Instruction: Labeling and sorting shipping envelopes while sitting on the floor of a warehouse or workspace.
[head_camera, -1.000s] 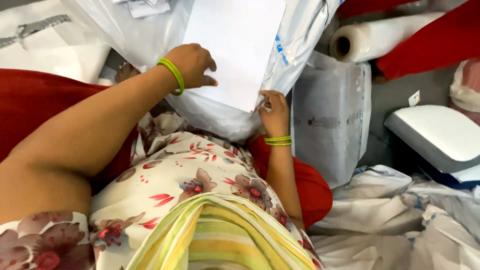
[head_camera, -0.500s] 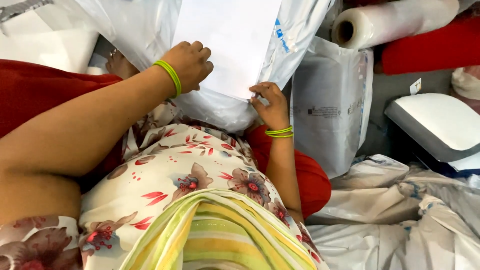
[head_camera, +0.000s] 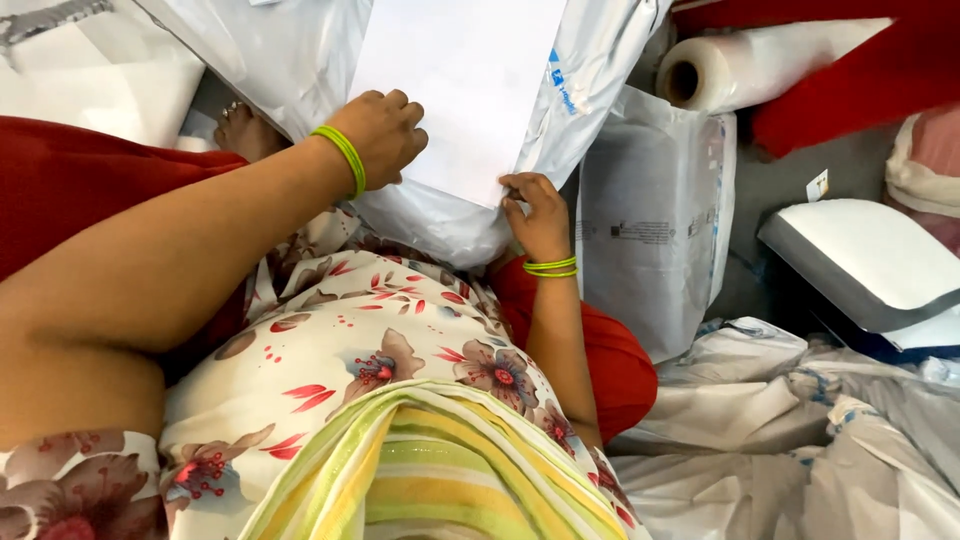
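The white sheet (head_camera: 455, 85) lay flat on the grey plastic mailer bag (head_camera: 300, 60), and both rested across the person's lap, probably so that the lap gave a firm base for pressing the sheet down. The left hand (head_camera: 378, 135) lay on the lower left edge of the sheet, its fingers curled and pressed on it, holding it in place more than gripping it. The right hand (head_camera: 538, 215) was at the lower right corner of the sheet, with its fingers pinched together on that corner; whether they also caught the bag below, I could not tell.

To the right of the sheet stood one more grey plastic bag (head_camera: 650, 220), upright against the wall of things. Above that, right of the sheet, one roll of clear film (head_camera: 760, 65) lay on its side. Far right of the sheet was one white cushioned block (head_camera: 865, 260). I counted one green bangle (head_camera: 340, 160) on the left wrist and two green bangles (head_camera: 550, 267) on the right wrist.
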